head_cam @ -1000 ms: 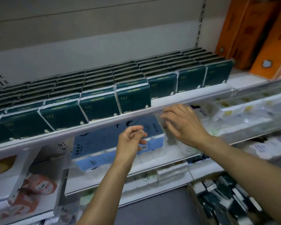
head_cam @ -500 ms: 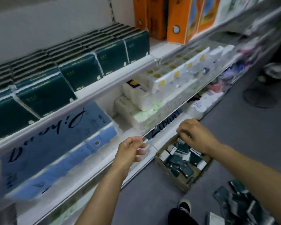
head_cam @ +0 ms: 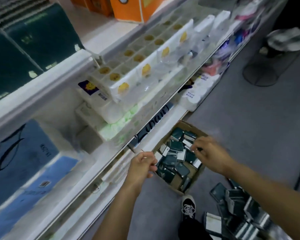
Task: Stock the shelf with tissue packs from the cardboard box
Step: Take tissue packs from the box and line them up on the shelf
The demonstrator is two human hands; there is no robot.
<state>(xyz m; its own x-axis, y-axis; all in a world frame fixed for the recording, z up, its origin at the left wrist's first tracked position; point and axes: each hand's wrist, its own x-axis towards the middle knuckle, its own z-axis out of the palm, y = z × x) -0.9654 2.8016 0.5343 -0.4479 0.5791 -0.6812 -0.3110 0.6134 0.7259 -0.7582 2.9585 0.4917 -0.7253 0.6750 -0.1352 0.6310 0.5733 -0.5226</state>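
A cardboard box [head_cam: 182,125] stands on the floor against the shelf base, holding several loose dark green tissue packs [head_cam: 177,146]. My right hand [head_cam: 210,153] reaches over the box's right side, fingers spread just above the packs; I cannot tell whether it grips one. My left hand [head_cam: 140,167] hovers at the box's left edge with fingers loosely curled and nothing in it. Rows of the same dark green packs [head_cam: 33,37] fill the upper shelf at the top left.
More green packs [head_cam: 237,210] lie scattered on the grey floor at the lower right, beside my shoe [head_cam: 188,207]. Lower shelves hold white tissue bundles [head_cam: 145,70] and blue wrapped packs [head_cam: 22,161]. Orange boxes [head_cam: 128,7] stand on the top shelf. A fan base [head_cam: 261,71] sits far right.
The view swung from the upper shelf down to the floor box. My right hand dropped from the shelf edge down over the box; my left hand lowered to the box's left edge.
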